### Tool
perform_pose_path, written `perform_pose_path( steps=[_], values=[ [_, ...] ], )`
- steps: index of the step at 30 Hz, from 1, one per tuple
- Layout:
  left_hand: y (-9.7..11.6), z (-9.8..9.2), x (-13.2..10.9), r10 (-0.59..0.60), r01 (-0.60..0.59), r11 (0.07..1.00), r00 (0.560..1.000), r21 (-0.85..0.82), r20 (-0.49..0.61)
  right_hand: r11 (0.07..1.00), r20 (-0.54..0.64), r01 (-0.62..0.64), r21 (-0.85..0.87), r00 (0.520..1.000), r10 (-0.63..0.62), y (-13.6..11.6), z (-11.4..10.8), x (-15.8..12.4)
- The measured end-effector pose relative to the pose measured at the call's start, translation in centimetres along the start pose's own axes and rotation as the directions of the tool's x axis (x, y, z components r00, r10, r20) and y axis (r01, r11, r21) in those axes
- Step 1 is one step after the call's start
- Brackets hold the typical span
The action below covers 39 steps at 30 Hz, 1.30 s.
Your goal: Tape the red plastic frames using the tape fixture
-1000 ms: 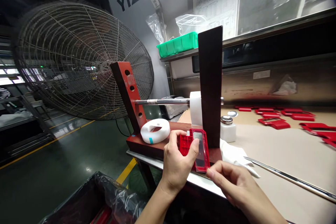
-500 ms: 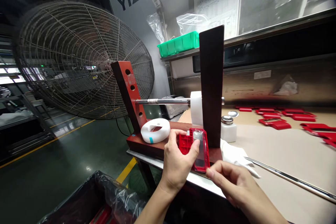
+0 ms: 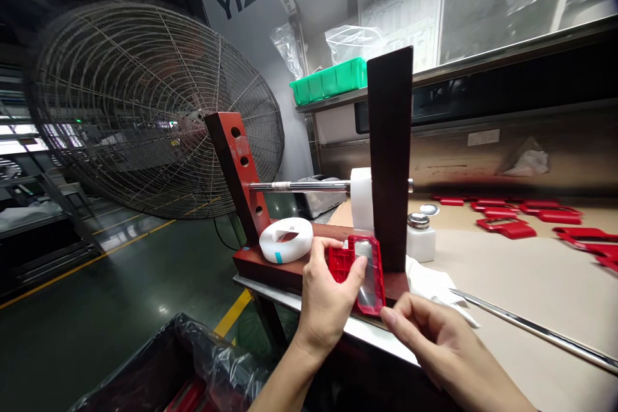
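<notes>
My left hand (image 3: 327, 296) is closed on a red plastic frame part (image 3: 340, 262) with a clear window (image 3: 371, 286). Its thumb presses on the window, and the fingers are behind the part. At the part's lower right corner my right hand (image 3: 429, 328) is closed in a pinch, thumb and forefinger at the edge. Whether a bit of film lies between those fingertips is too small to see. Behind the part, a white roll (image 3: 361, 199) hangs on a metal rod (image 3: 313, 187) of a dark red stand (image 3: 391, 161). A loose roll of clear tape (image 3: 270, 246) lies on the stand's base.
Several red plastic parts (image 3: 506, 226) lie on the bench at right. A white bottle (image 3: 421, 241), white tissue (image 3: 429, 280) and a long metal rod (image 3: 535, 325) are nearer. A large fan (image 3: 145, 109) stands at left, above a bin lined with black plastic (image 3: 217, 360).
The red part has tilted slightly, and its window now looks brighter. Both hands keep nearly the same place and grip.
</notes>
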<state>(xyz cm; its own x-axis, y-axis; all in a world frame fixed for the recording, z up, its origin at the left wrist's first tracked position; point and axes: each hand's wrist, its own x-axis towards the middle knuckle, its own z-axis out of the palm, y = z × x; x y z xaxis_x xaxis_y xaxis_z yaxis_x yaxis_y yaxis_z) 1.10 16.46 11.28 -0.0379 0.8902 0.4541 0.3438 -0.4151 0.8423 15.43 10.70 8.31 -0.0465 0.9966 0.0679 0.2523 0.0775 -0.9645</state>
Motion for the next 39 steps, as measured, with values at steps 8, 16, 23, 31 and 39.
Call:
perform_pose_path(
  steps=[8, 16, 23, 31, 39],
  values=[
    [0.2, 0.0, -0.2, 0.021, -0.020, 0.998, 1.000, 0.055, -0.016, 0.926, 0.117, 0.284, -0.247, 0.958, -0.262, -1.2, -0.9, 0.5],
    [0.2, 0.0, 0.0, 0.062, -0.058, 0.992, 0.998, 0.116, -0.030, 0.797, 0.237, 0.385, -0.465, 0.922, -0.307, -1.2, 0.0, 1.2],
    [-0.1, 0.0, -0.2, 0.117, -0.116, 0.991, 0.993, 0.070, -0.006, 0.780, 0.233, 0.362, -0.510, 0.931, -0.279, -1.0, 0.0, 1.3],
    [-0.2, 0.2, -0.3, 0.142, -0.140, 0.987, 0.990, 0.083, -0.024, 0.362, 0.214, 0.540, -0.760, 0.734, -0.644, -0.3, -0.1, 1.5],
    [-0.3, 0.2, -0.4, 0.137, -0.135, 0.988, 0.990, 0.077, -0.024, 0.279, 0.235, 0.530, -0.800, 0.706, -0.668, -0.3, 0.0, 1.6]
  ],
)
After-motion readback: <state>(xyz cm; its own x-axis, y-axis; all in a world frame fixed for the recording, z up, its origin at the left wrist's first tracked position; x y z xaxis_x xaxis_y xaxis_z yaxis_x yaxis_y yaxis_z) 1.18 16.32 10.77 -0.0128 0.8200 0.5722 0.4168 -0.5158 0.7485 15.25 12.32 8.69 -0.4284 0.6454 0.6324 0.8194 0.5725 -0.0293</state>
